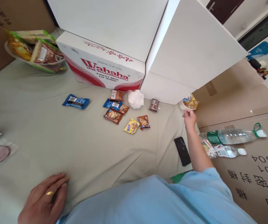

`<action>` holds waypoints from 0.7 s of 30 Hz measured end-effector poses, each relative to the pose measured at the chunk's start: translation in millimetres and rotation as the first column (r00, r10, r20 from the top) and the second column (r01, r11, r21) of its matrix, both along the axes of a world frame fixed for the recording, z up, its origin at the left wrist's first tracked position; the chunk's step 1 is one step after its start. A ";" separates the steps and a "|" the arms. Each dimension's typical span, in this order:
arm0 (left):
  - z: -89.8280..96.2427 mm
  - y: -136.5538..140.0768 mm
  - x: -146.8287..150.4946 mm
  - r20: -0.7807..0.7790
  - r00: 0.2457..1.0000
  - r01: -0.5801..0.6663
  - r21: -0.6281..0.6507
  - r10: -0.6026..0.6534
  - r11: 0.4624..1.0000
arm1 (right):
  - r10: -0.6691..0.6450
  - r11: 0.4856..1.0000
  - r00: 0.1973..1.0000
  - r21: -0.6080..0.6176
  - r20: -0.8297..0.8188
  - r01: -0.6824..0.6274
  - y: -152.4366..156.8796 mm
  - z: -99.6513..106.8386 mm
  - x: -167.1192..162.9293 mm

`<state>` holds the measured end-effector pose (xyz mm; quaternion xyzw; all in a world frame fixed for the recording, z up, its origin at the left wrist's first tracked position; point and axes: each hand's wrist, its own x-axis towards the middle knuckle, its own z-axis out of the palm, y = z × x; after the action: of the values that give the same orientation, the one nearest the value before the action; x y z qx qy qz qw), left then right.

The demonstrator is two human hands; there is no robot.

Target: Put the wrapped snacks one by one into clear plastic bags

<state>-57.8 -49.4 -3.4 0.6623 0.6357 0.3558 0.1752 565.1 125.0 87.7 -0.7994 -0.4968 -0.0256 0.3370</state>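
Observation:
My right hand [189, 119] reaches to the far right, just in front of a white bowl [182, 106] with small snack packets [191, 102] in it. Its fingers are curled together; whether anything is between them is hidden. Resting on the greenish cloth [96, 146] at lower left is my left hand [45, 198], with a gold ring. Its fingers lie loosely extended and the thumb is a little apart, nothing visible in it. In the middle lie brown cookie packets [113, 116], a yellow packet [131, 126], blue packets [76, 101] and a dark cocoa packet [154, 105].
A Wahaha water carton [103, 67] and white boxes [189, 43] stand behind the packets. A crumpled white plastic bag [135, 99] lies before them. At left is a basket of snacks [38, 63]. A phone [182, 151] and water bottles [236, 137] are at right.

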 end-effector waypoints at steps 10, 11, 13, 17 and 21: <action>38.9 200.9 -17.6 -0.108 0.982 -0.155 0.022 0.157 0.988 | 0.536 0.835 0.843 -0.165 0.027 -0.525 -223.2 -91.0 -198.2; 42.7 232.0 -19.1 -0.119 0.975 -0.187 0.003 0.186 0.982 | 0.540 0.835 0.840 -0.160 0.053 -0.527 -227.9 -93.9 -208.7; 52.1 292.5 -21.0 -0.148 0.966 -0.216 -0.013 0.212 0.976 | 0.524 0.849 0.846 -0.147 0.099 -0.508 -230.7 -97.9 -221.4; 70.4 386.4 -26.4 -0.204 0.965 -0.183 -0.066 0.166 0.981 | 0.503 0.861 0.857 -0.155 0.113 -0.484 -228.0 -98.6 -223.9; 69.7 419.6 -33.1 -0.207 0.963 -0.207 -0.148 0.174 0.967 | 0.487 0.870 0.868 -0.148 0.100 -0.471 -228.6 -96.9 -222.8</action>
<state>-90.9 370.1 66.4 0.6118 0.7385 0.2502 0.1331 342.3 -103.6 -9.3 -0.6661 -0.7018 0.0347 0.2503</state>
